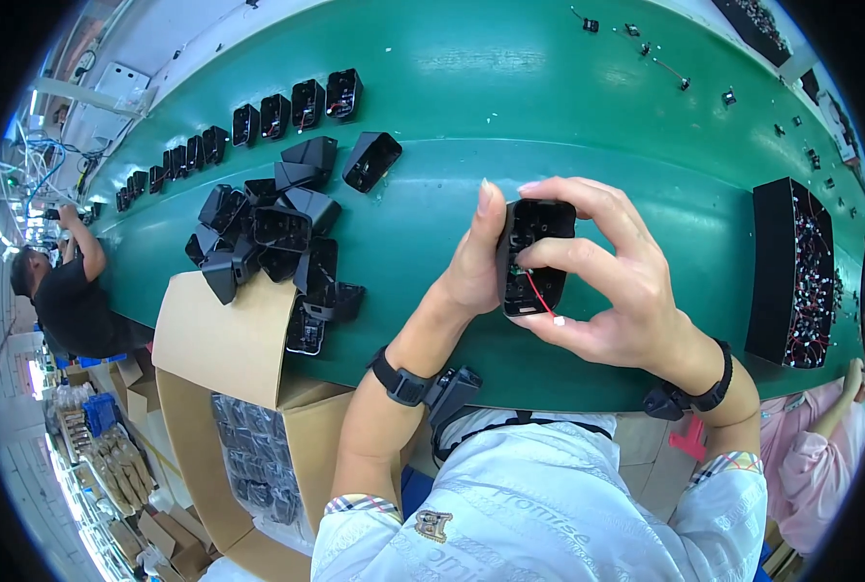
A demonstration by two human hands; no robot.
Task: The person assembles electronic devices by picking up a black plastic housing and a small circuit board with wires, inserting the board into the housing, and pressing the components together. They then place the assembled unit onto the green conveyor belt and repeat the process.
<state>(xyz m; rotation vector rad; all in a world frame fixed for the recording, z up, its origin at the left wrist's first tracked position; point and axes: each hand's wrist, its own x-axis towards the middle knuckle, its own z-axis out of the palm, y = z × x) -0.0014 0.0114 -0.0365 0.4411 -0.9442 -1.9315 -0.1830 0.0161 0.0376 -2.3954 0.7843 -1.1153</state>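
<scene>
A black plastic housing (553, 281) with an open hollow face is held over the green table. My left hand (473, 260) is closed on its left side, thumb up along the edge. My right hand (638, 289) grips it from the right, with fingers at the top end and the thumb by the lower end. The right index finger reaches into the cavity and presses near a small part, mostly hidden under the fingertip. From there a thin red wire (541, 293) runs out to a white connector (559, 320) beside my right thumb.
A pile of black housings (282, 228) lies left on the green table (549, 107), with a row of housings (308, 102) behind. At right stands a black box (777, 281) of small wired parts. An open carton (200, 466) holds bagged pieces. Co-workers (79, 301) sit at both sides.
</scene>
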